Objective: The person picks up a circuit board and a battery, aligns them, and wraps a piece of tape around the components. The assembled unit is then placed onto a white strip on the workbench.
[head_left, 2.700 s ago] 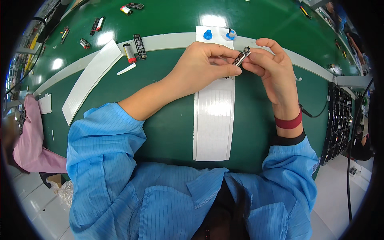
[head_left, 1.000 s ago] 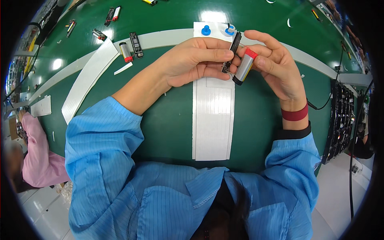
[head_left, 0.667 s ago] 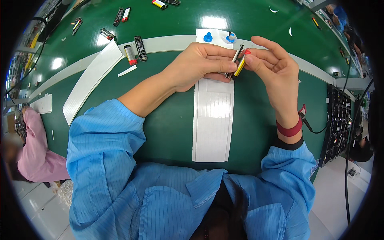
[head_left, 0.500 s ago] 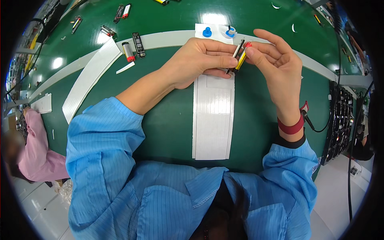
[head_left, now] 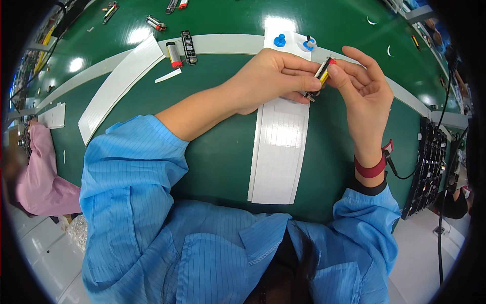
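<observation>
My left hand (head_left: pixel 276 81) is closed on a narrow black casing (head_left: pixel 311 95), thumb on top and fingers beneath. A slim yellow cylindrical battery cell (head_left: pixel 324 77) with a red end lies along the casing. The thumb and forefinger of my right hand (head_left: pixel 365 91) pinch the cell's red end, while its other fingers are loosely bent. Both hands are over the far part of a long white strip sheet (head_left: pixel 279 152), which lies on the green table mat. Whether the cell is fully inside the casing cannot be made out.
Two blue pegs (head_left: pixel 279 40) stand on the sheet's far end. At left lie another white sheet (head_left: pixel 121 83), a silver-and-red cell (head_left: pixel 174 54) and a black casing with printing (head_left: pixel 189 47). A black rack (head_left: pixel 428 169) stands at right. A cable runs from my red wrist strap (head_left: pixel 370 168).
The view has shifted a little, so the table's things sit elsewhere in it. The yellow cell now lies closer along the black casing, where a gap showed between them before.
</observation>
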`<action>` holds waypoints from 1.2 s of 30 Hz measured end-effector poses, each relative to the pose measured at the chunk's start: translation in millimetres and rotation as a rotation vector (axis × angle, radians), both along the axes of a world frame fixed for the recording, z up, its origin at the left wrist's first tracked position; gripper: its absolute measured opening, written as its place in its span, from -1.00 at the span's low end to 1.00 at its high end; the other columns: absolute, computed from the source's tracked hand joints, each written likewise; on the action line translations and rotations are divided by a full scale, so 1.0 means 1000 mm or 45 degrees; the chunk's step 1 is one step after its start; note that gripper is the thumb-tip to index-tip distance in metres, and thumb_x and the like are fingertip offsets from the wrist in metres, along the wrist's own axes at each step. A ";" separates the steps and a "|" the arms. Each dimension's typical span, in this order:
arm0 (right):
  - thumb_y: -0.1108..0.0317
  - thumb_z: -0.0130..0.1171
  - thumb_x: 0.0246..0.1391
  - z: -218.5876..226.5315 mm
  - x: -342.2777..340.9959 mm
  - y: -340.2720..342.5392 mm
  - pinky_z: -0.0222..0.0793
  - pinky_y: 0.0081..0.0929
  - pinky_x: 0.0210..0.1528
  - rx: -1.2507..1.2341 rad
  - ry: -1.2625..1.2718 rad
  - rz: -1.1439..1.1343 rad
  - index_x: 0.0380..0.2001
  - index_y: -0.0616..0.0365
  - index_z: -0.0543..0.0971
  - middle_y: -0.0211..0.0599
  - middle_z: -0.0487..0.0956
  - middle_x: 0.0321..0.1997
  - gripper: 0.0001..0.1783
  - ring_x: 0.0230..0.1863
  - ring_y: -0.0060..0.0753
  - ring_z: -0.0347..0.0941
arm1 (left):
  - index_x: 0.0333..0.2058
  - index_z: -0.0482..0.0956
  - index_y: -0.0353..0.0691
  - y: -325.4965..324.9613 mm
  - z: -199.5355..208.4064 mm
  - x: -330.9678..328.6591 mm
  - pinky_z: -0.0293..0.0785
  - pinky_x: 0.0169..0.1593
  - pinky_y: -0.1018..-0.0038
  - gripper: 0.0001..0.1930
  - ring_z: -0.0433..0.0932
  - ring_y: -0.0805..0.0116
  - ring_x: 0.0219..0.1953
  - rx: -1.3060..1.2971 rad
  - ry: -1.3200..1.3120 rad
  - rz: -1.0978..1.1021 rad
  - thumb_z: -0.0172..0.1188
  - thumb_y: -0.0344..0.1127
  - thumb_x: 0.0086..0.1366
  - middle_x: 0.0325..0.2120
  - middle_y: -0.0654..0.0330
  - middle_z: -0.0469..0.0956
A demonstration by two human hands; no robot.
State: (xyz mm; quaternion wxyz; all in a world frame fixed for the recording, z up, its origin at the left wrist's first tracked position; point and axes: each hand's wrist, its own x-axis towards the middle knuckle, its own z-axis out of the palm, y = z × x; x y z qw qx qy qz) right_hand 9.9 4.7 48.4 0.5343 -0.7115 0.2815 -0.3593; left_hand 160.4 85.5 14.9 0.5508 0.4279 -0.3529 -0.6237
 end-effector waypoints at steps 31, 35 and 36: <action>0.60 0.13 -0.30 0.040 -0.019 -0.012 0.35 -0.52 -0.41 -1.326 0.563 0.449 -0.55 0.23 0.50 -0.31 0.51 -0.50 -0.87 -0.44 -0.48 0.43 | -0.12 0.42 -0.43 0.009 0.012 0.012 0.43 -0.26 0.69 -0.67 0.49 0.57 -0.39 0.026 -0.204 -0.554 0.12 -0.46 0.10 -0.38 0.15 0.55; 0.60 0.13 -0.21 0.027 -0.026 -0.020 0.37 -0.61 -0.42 -0.313 0.648 0.636 -0.45 0.25 0.50 -0.36 0.52 -0.46 -0.85 -0.41 -0.52 0.43 | -0.16 0.48 -0.40 0.012 0.017 0.011 0.40 -0.28 0.68 -0.68 0.47 0.59 -0.43 0.037 -0.339 -0.693 0.15 -0.43 0.08 -0.44 0.24 0.55; 0.57 0.13 -0.15 0.020 -0.024 -0.023 0.38 -0.63 -0.40 0.239 0.479 0.619 -0.39 0.27 0.49 -0.35 0.52 -0.44 -0.84 -0.40 -0.52 0.43 | -0.16 0.48 -0.40 0.013 0.019 0.008 0.40 -0.28 0.68 -0.68 0.47 0.59 -0.43 0.038 -0.338 -0.693 0.15 -0.43 0.08 -0.44 0.24 0.55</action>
